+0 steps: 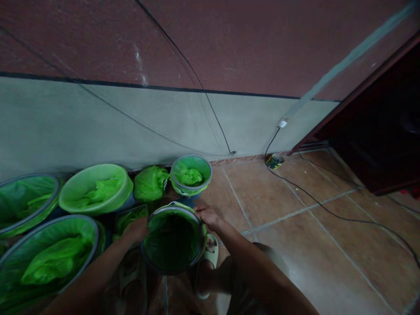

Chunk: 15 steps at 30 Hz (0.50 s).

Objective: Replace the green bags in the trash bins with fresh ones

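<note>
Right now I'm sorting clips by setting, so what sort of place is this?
Likely a room indoors, perhaps a home: tiled floor, a painted wall with a socket and trailing cable, and the held bin among other bag-lined bins.

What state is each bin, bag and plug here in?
Held bin: upright, lined with a green bag.
Left hand: gripping its rim.
Right hand: gripping the rim's right edge.
Small bin: upright, lined, crumpled bag inside.
Loose bag: bunched up between bins.
White plug: at the wall, cable hanging down.
</note>
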Tool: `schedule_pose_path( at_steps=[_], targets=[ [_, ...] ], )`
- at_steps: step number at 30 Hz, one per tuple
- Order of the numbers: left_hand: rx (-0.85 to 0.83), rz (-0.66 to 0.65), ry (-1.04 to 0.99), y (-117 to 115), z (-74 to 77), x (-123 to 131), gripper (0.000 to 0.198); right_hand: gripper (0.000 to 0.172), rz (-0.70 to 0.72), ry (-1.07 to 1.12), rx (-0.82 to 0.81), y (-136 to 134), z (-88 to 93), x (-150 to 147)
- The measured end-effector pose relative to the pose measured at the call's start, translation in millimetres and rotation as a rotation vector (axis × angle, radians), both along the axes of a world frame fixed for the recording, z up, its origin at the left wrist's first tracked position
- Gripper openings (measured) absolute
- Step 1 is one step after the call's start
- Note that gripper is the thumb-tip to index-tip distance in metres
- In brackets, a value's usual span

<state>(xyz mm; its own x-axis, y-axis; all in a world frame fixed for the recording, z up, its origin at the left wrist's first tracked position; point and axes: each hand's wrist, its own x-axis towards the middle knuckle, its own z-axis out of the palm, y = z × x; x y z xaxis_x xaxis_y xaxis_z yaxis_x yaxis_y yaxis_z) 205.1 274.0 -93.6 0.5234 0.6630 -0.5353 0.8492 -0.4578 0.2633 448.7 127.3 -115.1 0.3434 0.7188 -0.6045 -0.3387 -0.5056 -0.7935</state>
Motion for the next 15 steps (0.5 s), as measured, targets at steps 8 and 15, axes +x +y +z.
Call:
schedule_pose_path(
  at_steps=[8, 15],
  targets=[
    [0.025, -0.127, 0.066, 0.8, -7.4, 2.0, 0.021, 0.019, 0.064, -0.158, 0.039, -0.2, 2.2, -4.1],
    [0.113, -0.182, 0.151, 1.3, -13.6, 5.0, 0.029, 0.019, 0.022, -0.161, 0.011, 9.0, 0.5, -6.8]
  ],
)
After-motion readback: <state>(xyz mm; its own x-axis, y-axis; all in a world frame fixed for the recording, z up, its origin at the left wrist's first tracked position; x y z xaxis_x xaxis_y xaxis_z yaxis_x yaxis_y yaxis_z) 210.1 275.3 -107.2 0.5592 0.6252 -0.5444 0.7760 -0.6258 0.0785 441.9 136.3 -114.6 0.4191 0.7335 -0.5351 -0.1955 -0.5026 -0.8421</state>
